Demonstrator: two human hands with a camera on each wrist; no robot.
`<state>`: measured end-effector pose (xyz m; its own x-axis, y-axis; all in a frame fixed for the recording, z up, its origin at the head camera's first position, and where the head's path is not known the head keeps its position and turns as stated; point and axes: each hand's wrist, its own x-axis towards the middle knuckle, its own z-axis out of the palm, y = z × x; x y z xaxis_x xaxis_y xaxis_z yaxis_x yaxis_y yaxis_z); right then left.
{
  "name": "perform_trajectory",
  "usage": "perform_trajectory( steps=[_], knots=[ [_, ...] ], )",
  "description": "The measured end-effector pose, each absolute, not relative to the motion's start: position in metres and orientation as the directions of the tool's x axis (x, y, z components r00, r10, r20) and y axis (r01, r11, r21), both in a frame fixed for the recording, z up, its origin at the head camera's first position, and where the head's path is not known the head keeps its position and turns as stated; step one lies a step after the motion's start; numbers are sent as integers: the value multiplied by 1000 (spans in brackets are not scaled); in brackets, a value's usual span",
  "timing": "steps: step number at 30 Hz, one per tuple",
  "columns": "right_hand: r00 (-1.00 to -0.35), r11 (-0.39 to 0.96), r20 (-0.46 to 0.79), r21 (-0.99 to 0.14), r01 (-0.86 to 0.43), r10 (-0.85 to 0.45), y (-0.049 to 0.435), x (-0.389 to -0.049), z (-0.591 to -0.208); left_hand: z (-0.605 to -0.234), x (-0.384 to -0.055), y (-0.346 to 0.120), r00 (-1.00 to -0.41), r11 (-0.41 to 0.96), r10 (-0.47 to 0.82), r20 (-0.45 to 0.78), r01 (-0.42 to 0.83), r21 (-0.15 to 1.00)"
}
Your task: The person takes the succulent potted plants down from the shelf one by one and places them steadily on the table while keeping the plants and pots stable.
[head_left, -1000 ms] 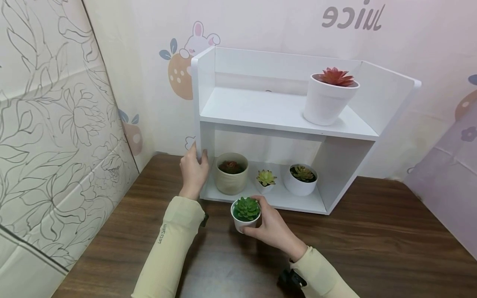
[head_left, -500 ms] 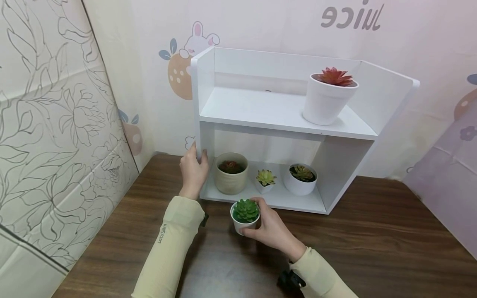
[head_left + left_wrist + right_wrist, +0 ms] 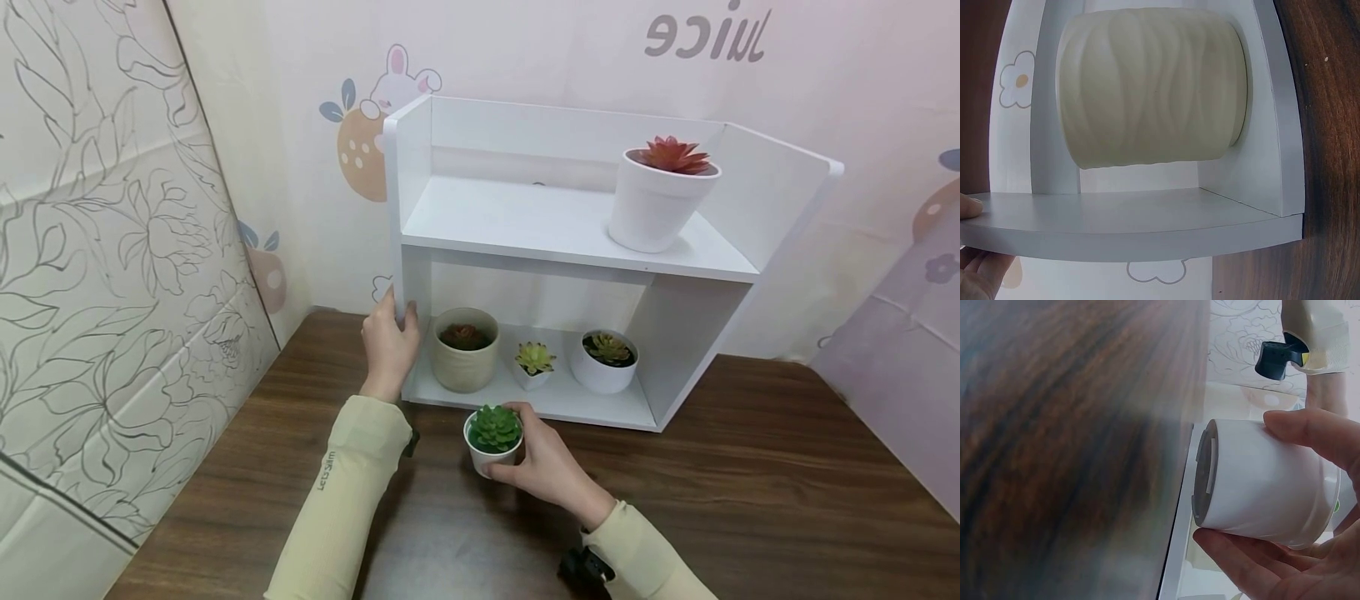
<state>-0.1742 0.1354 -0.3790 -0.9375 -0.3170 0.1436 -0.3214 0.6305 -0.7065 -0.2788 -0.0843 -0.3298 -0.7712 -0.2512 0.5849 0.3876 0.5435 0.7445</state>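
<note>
My left hand pinches the left side panel of a white two-tier shelf; in the left wrist view its thumb lies on the inner face and fingers on the outer. A small white pot with a green succulent is in my right hand, gripped between thumb and fingers in front of the shelf's lower edge. Seen from the right wrist, the white pot shows its underside, raised off the tabletop. Nearest the left hand inside the shelf stands a beige ribbed pot with a reddish succulent.
On the lower shelf also stand a tiny pot with a yellow-green succulent and a round white pot. A larger white pot with a red succulent occupies the upper right. The brown wooden table meets patterned walls behind and left.
My right hand has drifted slightly back from the shelf, toward me, with the green succulent's pot. The left hand keeps its place on the side panel.
</note>
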Motion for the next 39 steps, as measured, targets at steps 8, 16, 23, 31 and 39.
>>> perform_trajectory(
  steps=[8,16,23,31,39],
  knots=[
    [-936,631,137,-706,-321,-323,136,-174,-381,-331,-279,-85,-770,544,-252,587,388,744],
    [-937,641,130,-698,-319,-325,137,-174,-384,-330,-278,-85,-771,542,-252,584,388,746],
    [-934,646,123,-692,-324,-337,137,-175,-386,-330,-278,-84,-779,540,-254,573,377,752],
    [-934,652,109,-688,-319,-341,138,-175,-388,-330,-278,-84,-775,541,-252,579,383,749],
    [-934,652,100,-691,-312,-342,139,-175,-388,-331,-277,-84,-772,539,-251,584,389,747]
  ],
)
